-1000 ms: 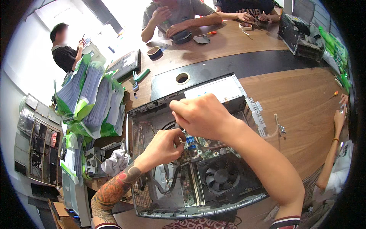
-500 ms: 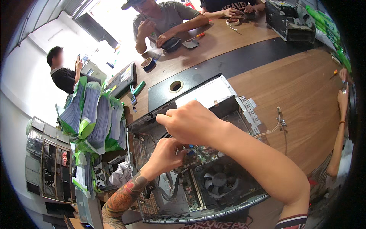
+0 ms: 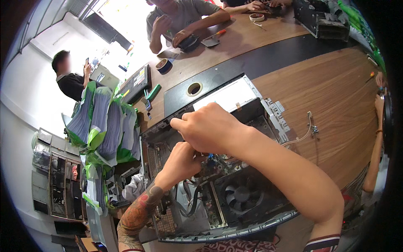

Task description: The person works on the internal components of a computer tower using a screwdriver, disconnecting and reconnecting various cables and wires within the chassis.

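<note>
An opened desktop computer case [image 3: 247, 233] lies flat on the table, showing a dusty circuit board and black and grey cables [image 3: 194, 206]. A black cooling fan [image 3: 241, 197] sits in its near right part. Over the case's middle, my right hand [image 3: 210, 128] is closed in a fist-like grip, and what its fingers hold is hidden. Just below it my left hand [image 3: 180, 165], on a tattooed forearm, has thumb and fingers drawn together by a small blue part [image 3: 210, 156] on the board. I cannot make out what this hand pinches. The hands touch or nearly touch.
Behind the case lie a tape roll [image 3: 194, 89] on a black panel, green-handled pliers [image 3: 152, 92] and a laptop [image 3: 136, 84]. Bundled papers [image 3: 107, 126] stand at left. A cable with a metal connector [image 3: 311, 128] lies right. Other people sit across and at the right edge.
My left hand has shifted up and slightly right, closer under my right hand. The right hand has turned a little and stays over the case's middle.
</note>
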Demonstrator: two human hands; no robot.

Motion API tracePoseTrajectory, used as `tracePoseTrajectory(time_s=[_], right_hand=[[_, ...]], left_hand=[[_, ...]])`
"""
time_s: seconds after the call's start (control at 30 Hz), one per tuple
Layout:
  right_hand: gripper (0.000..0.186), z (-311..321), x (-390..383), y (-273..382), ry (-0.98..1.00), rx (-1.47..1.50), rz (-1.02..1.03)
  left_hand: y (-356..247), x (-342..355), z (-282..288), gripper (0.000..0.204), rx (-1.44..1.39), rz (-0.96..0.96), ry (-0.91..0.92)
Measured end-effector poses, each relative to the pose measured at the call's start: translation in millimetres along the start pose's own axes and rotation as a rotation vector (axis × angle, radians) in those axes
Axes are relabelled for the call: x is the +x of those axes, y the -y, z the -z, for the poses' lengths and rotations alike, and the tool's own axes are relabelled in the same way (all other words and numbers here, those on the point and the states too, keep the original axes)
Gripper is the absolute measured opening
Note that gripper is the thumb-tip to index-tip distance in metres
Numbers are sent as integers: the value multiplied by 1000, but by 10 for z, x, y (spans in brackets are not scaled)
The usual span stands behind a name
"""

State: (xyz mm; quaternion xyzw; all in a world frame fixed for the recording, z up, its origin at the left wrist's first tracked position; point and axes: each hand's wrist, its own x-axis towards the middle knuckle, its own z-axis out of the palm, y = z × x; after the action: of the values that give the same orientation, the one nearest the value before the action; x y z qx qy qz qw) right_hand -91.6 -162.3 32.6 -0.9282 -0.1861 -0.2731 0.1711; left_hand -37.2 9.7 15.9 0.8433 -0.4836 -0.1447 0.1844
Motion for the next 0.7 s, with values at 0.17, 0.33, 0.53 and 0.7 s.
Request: tracePoseTrajectory(time_s=[0.17,0.33,0.53,0.7], right_hand=[[11,-14,-11,-16,-9,-26,-15],[12,-29,-2,-4,28,-24,-66],[12,-40,-41,-21,-55,63,-86],[9,38,-16,20,23,103,-89]], left_hand=[[-95,68,-16,25,-10,23,63],[-73,88,1,19,44,-1,114],[-119,41,258,15,-12,-55,331],[-54,-39,531,16,-243,-190,743]])
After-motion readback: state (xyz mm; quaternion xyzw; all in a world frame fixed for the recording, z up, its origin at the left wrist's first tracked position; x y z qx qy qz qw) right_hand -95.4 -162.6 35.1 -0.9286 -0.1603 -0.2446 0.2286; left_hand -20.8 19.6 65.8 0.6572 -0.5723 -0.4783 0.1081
